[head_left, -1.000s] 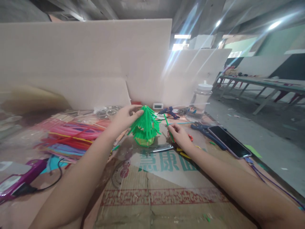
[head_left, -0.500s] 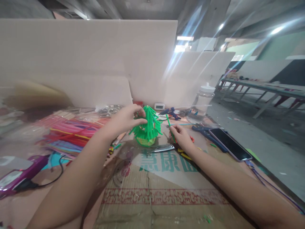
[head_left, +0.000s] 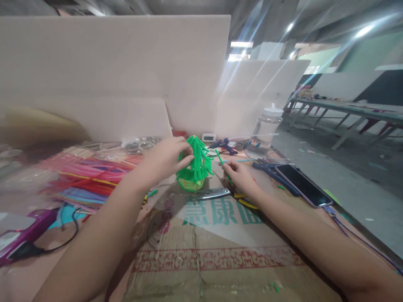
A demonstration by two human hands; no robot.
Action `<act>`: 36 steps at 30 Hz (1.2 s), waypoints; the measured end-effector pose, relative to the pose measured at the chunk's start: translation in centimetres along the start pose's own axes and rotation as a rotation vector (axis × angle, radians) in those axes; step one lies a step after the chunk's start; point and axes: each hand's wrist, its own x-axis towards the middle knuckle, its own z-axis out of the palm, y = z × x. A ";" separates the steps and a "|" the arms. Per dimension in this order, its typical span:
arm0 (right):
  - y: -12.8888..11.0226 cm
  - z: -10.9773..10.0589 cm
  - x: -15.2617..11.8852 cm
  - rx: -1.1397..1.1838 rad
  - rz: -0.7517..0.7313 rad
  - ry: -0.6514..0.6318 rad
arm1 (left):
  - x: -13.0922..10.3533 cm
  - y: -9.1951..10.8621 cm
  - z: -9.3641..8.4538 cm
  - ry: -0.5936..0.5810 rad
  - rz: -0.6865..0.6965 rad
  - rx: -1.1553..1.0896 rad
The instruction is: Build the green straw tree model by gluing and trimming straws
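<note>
A green fringed tree-like shape (head_left: 197, 161) stands upright on a yellow-green base on the cardboard. My left hand (head_left: 176, 155) is at its left side, thumb and fingers closed on its green strips. To the right, my right hand (head_left: 236, 173) pinches a thin green stick (head_left: 219, 157), which leans up and to the left. A silver folding tool (head_left: 215, 193) lies on the cardboard just in front of the tree shape, with yellow pieces (head_left: 247, 203) below my right hand.
Colourful fuzzy strips (head_left: 91, 174) pile up at the left, behind a purple glue gun (head_left: 34, 230). A blue glue gun (head_left: 225, 146), a clear bottle (head_left: 266, 130), blue-handled pliers (head_left: 277, 176) and a phone (head_left: 304, 185) are at the right. White boards (head_left: 110, 63) rise behind.
The fingers of my left hand have closed in on the tree shape's left side. My right hand still holds the green stick. The whole view has shifted slightly.
</note>
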 end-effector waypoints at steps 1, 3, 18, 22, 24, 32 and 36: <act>0.0 -0.3 0.1 -0.047 -0.001 -0.018 | 0.0 0.0 0.0 -0.005 -0.010 0.004; -0.1 -0.9 0.4 -0.154 -0.012 -0.073 | 0.0 0.0 0.0 -0.010 -0.043 -0.025; 1.4 -4.2 4.5 -0.763 -0.256 -0.186 | -0.1 -2.7 2.4 0.164 -0.368 -0.772; 1.4 -3.1 6.0 -0.860 -0.279 -0.252 | -0.1 -2.5 2.6 0.116 -0.321 -0.774; 1.3 -2.8 6.5 -0.890 -0.265 -0.285 | -0.1 -2.4 2.5 0.111 -0.308 -0.750; 0.2 -3.5 6.3 -0.916 -0.116 -0.049 | 0.0 -1.9 2.1 0.140 -0.301 -0.684; -4.0 -5.6 4.2 -0.753 -0.210 0.171 | 0.1 -1.3 1.9 0.161 -0.287 -0.606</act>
